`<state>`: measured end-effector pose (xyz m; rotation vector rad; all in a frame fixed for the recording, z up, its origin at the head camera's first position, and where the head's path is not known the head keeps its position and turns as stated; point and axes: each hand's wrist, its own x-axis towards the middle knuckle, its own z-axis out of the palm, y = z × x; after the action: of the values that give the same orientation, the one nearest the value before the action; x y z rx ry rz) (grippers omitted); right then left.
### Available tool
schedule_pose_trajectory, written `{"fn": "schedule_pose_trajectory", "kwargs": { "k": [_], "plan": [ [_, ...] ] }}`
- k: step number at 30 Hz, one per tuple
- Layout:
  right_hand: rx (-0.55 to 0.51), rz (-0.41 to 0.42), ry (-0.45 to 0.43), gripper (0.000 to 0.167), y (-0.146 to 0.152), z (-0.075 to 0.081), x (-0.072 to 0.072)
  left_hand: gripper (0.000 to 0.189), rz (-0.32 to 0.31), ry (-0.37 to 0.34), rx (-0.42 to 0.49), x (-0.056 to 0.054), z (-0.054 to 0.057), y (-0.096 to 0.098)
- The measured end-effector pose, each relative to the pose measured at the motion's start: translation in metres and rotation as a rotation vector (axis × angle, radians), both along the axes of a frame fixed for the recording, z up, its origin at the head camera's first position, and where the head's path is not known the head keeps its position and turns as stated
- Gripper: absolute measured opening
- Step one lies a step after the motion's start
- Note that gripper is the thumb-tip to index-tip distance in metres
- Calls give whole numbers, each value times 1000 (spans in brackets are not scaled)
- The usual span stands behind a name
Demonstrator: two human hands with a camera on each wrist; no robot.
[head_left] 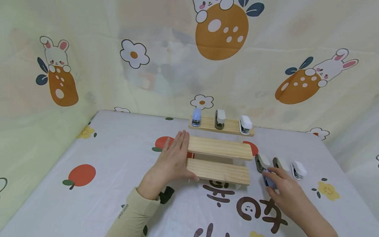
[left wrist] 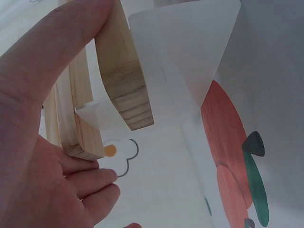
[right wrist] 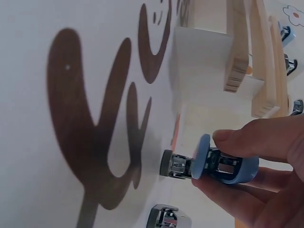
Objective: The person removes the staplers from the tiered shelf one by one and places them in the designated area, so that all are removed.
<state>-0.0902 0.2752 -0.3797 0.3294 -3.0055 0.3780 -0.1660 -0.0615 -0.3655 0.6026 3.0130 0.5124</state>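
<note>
A small blue stapler (right wrist: 244, 171) is pinched between the thumb and fingers of my right hand (head_left: 285, 191), just above the table to the right of a wooden tiered rack (head_left: 219, 171). In the head view, the right fingers partly hide this stapler. My left hand (head_left: 173, 158) rests against the rack's left end, its fingers straight along the boards and its thumb at the front board. Along the rack's back board stand a blue stapler (head_left: 196, 117), a grey stapler (head_left: 220, 119) and a white stapler (head_left: 245, 124). The middle and front boards bear nothing.
Beside the right hand, a grey-topped stapler (head_left: 262, 162), another grey stapler (head_left: 280, 163) and a white stapler (head_left: 298, 170) stand on the patterned tablecloth (head_left: 118, 148). Translucent supports (left wrist: 185, 47) hold the boards up. A printed curtain (head_left: 165, 82) hangs behind the table.
</note>
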Motion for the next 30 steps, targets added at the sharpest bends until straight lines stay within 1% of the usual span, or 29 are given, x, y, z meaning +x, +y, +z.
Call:
{"fn": "schedule_pose_trajectory", "kwargs": {
  "k": [4, 13, 16, 19, 23, 25, 27, 30],
  "plan": [
    [21, -15, -52, 43, 0, -4, -2, 148, 4, -7, 0, 0, 0, 1],
    [75, -34, -103, 39, -1, -12, -8, 148, 3, -8, -3, 1, 1, 1],
    [84, -34, -106, 39, -1, -14, -9, 148, 3, -10, -1, 1, 1, 2],
    [87, -35, -131, 41, 0, -16, -9, 148, 4, -11, -2, 0, 1, 2],
    [99, -40, -201, 45, 0, -12, -9, 148, 5, -9, -6, 0, 0, 2],
    [104, -40, -205, 46, 0, -9, -8, 148, 4, -10, -3, 0, 0, 2],
    [102, -41, -183, 46, -1, -3, -5, 148, 4, -12, -1, 1, 0, 2],
    [77, -18, -104, 42, -1, 9, -1, 147, 4, -16, 1, 1, 0, 1]
  ]
}}
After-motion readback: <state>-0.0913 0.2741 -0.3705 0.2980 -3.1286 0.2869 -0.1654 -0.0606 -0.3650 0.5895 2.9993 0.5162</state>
